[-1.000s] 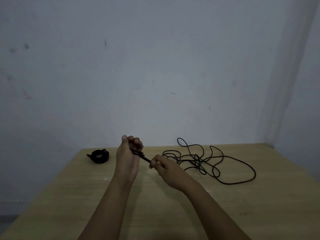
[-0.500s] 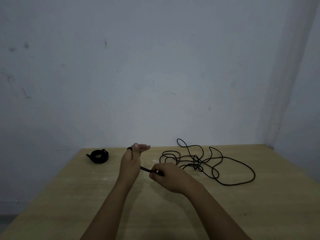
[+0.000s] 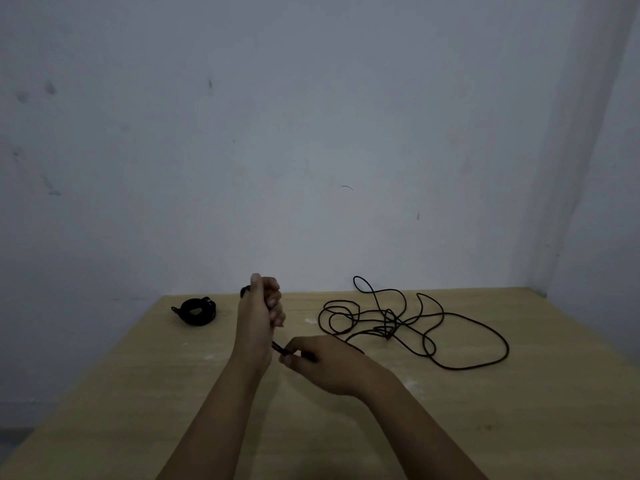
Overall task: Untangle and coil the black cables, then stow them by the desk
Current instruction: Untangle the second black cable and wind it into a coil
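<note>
A long black cable [image 3: 415, 320] lies in loose tangled loops on the right half of the wooden desk [image 3: 346, 427]. My left hand [image 3: 260, 313] is held upright over the desk's middle, fingers curled shut around the cable's end, a bit of black showing above the thumb. My right hand [image 3: 325, 365] sits just below and to the right of it, pinching the same cable close to the left wrist. From there the cable trails right into the tangle. A second black cable, coiled into a small bundle [image 3: 195, 310], rests at the desk's back left.
A plain grey wall [image 3: 311, 133] rises directly behind the desk, and a side wall closes the right. The desk's left edge drops to a dim floor [image 3: 14, 434]. Bare wood lies between my forearms and the near edge.
My left hand's fingers, open half a second ago, have curled shut around the cable again. My right hand has carried the cable down toward the left wrist.
</note>
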